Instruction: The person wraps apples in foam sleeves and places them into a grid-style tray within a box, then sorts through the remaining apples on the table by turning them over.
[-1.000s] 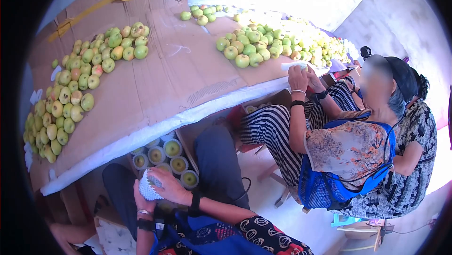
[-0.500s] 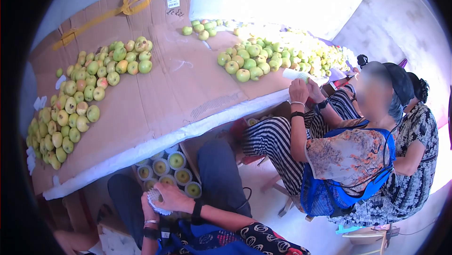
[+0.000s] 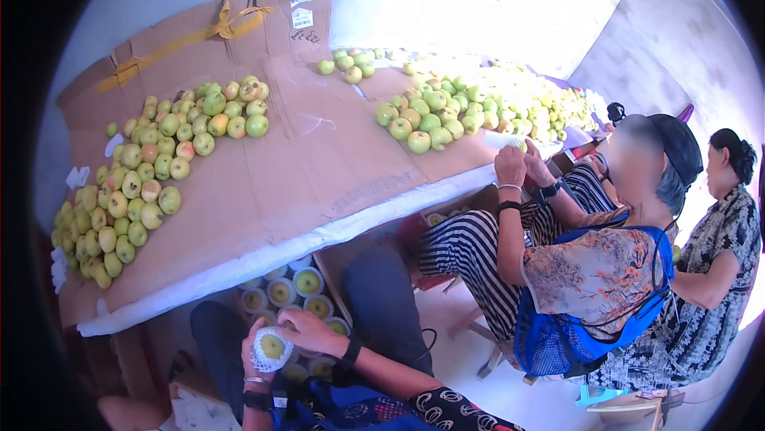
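Note:
Low in the view, my left hand [image 3: 253, 354] is closed around an apple [image 3: 272, 345] wrapped in a white foam net [image 3: 268, 362]. The apple's yellow-green top shows through the net's opening. My right hand [image 3: 312, 331] is at the right side of the net, its fingers bent and gripping the net's edge. Just beyond both hands, between my knees, a box [image 3: 341, 284] holds several netted apples [image 3: 307, 280] set in rows. My forearms hide part of that box.
A cardboard-covered table [image 3: 311, 184] with a white padded edge [image 3: 263, 268] carries one apple pile [image 3: 131, 184] at left and another [image 3: 446, 108] at right. A co-worker [image 3: 590, 264] sits at right, hands on a netted apple; another person [image 3: 709, 264] is behind.
The netted apple has turned so its top now faces the camera. My right hand has shifted from over the net to its right side. The whole view has moved slightly.

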The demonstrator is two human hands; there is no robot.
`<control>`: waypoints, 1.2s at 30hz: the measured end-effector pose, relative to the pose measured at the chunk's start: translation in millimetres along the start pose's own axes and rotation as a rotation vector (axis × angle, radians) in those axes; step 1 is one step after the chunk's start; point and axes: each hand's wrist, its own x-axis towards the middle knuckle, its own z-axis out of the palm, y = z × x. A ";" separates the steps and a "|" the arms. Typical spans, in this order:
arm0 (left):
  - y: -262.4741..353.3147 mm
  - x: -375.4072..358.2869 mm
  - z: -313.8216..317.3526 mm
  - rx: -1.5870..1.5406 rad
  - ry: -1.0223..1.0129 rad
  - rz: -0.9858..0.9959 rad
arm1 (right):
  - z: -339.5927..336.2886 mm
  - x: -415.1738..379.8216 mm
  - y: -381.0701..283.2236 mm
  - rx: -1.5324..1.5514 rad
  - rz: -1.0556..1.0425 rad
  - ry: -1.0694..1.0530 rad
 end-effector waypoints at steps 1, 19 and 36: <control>3.1 -2.8 6.5 -0.152 -0.022 -0.021 | 2.2 -1.5 1.5 0.046 -0.015 0.053; -9.3 6.9 -8.2 -0.325 0.129 -0.131 | -3.6 -7.6 -25.3 0.139 -0.169 -0.095; -6.7 5.8 -6.4 -0.444 0.079 -0.002 | 8.2 -15.2 -21.3 -0.188 -0.255 0.051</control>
